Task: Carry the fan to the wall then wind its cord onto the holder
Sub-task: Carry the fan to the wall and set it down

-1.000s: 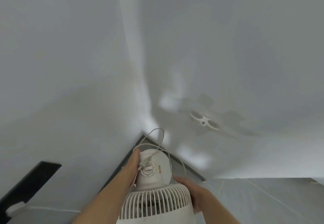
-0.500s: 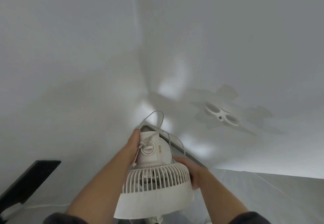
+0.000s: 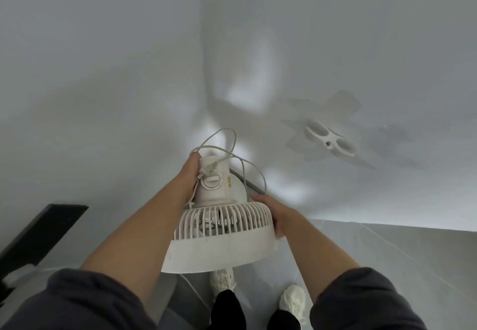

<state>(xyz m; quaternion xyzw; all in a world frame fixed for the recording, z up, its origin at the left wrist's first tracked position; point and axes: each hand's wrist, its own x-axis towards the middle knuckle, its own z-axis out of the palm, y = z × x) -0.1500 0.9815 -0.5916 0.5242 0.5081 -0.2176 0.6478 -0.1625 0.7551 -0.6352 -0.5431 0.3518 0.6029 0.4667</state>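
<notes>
Seemingly left hand (image 3: 189, 176), right hand (image 3: 280, 214) — gripping fan (image 3: 219, 244).

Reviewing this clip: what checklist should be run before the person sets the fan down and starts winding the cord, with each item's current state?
1. Left hand grips the fan at its motor housing: ok.
2. Right hand holds the fan's grille rim: ok.
3. Cord under control: not ok, it loops loose above the housing.
4. Plug secured: cannot tell; it lies on the housing by the left hand.
5. Holder on the wall bare, no cord on it: ok.
</notes>
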